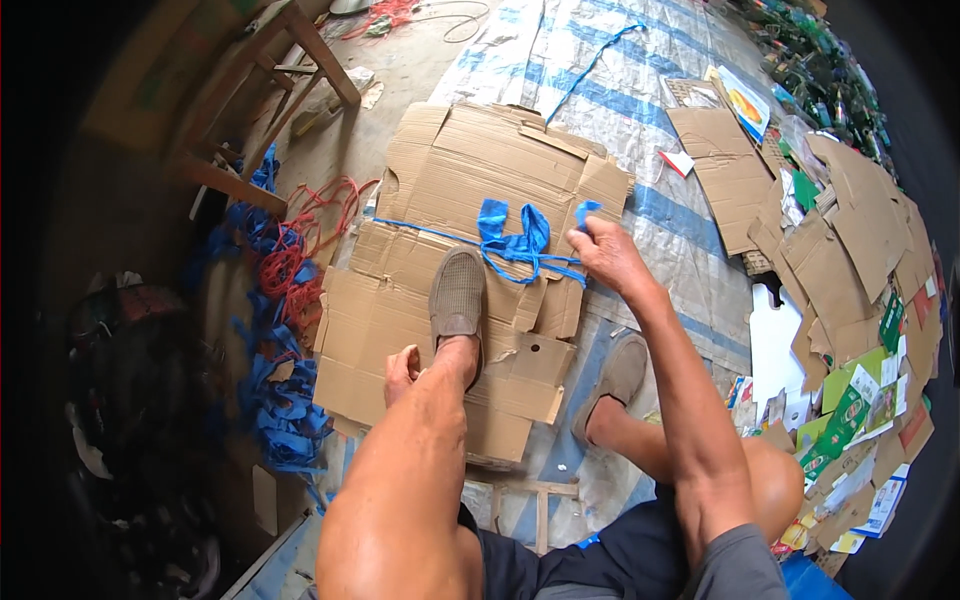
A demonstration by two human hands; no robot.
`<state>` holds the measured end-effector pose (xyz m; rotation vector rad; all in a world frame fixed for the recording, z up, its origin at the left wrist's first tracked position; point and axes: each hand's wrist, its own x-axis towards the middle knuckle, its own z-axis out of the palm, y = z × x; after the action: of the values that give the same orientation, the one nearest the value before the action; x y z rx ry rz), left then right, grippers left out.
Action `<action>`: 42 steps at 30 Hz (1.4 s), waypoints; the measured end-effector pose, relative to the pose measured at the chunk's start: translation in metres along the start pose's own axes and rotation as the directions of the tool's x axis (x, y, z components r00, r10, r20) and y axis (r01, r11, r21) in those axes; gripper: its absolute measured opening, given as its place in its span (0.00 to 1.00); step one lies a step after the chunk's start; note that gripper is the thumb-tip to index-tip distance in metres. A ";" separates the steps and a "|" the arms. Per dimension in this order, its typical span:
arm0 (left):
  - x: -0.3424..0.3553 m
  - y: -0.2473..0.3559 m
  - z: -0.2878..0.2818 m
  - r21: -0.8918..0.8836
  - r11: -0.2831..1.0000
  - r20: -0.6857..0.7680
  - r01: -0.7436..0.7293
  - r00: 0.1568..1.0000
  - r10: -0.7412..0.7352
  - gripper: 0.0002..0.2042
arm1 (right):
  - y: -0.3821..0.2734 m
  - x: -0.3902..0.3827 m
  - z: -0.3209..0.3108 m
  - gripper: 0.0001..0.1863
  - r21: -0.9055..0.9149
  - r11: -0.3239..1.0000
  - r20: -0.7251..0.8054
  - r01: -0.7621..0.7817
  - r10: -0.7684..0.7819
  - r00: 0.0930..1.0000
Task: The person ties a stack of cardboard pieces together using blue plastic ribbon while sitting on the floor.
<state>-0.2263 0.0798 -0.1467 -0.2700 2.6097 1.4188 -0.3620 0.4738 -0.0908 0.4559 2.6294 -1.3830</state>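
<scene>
A stack of flattened brown cardboard (380,310) lies in front of me, with my left shoe (459,290) pressing on it. A blue plastic strip (425,231) runs across the stack and gathers into loose loops (522,238) near the middle. Over the stack's right side, my right hand (608,252) is closed on a blue plastic strip, whose end (587,211) sticks up past the fingers. My left hand (401,375) rests low over the cardboard, beside my left shin. Its fingers are curled and partly hidden by the leg, so what they hold cannot be made out.
Blue-and-white sheeting (665,215) covers the floor. Tangled blue strips (285,420) and red twine (290,265) lie left, below a wooden stool (325,55). Loose cardboard (860,240) is heaped right, with bottles (825,70) behind. Another blue strip (595,65) stretches away from the stack.
</scene>
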 end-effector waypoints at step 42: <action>-0.194 -0.162 -0.065 0.538 0.760 0.113 0.365 0.862 -0.494 0.25 | -0.057 -0.289 -0.208 0.09 -0.090 0.986 -0.021 -0.142 0.141 0.990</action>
<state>-0.0034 -0.0457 -0.1995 -0.5418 2.3772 0.5489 -0.1028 0.5567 0.1466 0.6298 2.6016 -1.2158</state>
